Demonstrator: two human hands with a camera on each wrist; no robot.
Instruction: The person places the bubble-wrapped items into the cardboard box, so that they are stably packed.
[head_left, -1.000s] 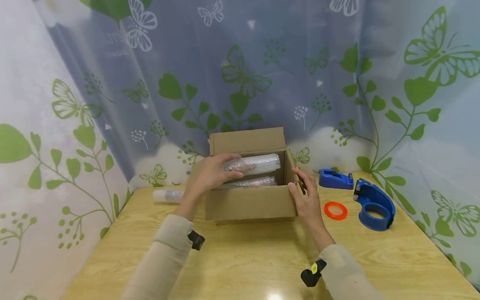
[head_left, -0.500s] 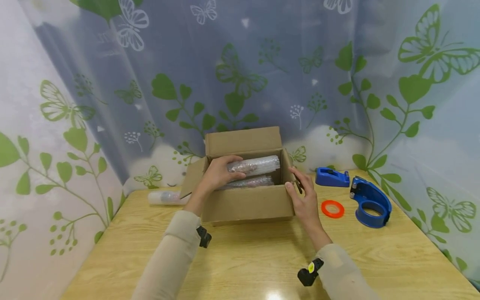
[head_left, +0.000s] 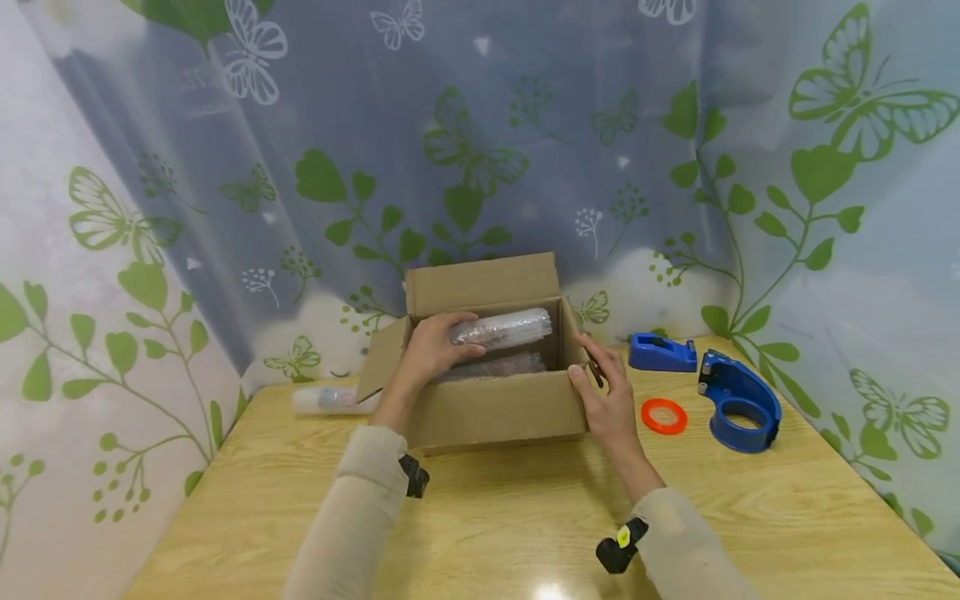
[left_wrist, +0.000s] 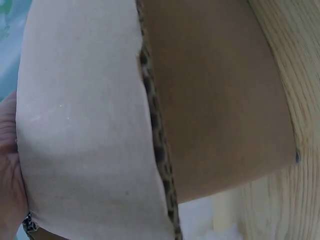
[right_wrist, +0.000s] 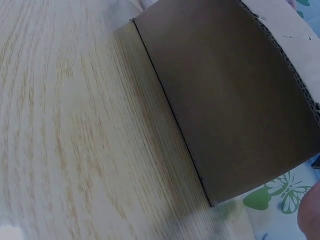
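An open cardboard box [head_left: 498, 412] stands mid-table, its back flap raised and left flap spread outward. My left hand [head_left: 433, 346] grips the left end of a bubble-wrapped roll [head_left: 517, 327], tilted slightly up to the right at the box opening. Beneath it, a second bubble-wrapped bundle [head_left: 510, 365] lies inside; the box's front wall partly hides it. On the box's right side my right hand [head_left: 611, 396] pinches the edge, thumb near the front corner, a narrow dark strip showing by its fingers. Cardboard fills most of both wrist views, including the box wall [right_wrist: 225, 100].
Left of the box lies another wrapped roll [head_left: 330, 400]. At right are a blue tape dispenser [head_left: 663, 354], a larger blue tape holder [head_left: 742, 408] and an orange ring [head_left: 663, 416] on the wooden table [head_left: 480, 517]. A patterned curtain [head_left: 465, 167] hangs close behind.
The left hand and its roll have shifted only slightly over the box. The box's left flap now shows more plainly beside the left hand. The right hand keeps its hold; the view has drifted slightly.
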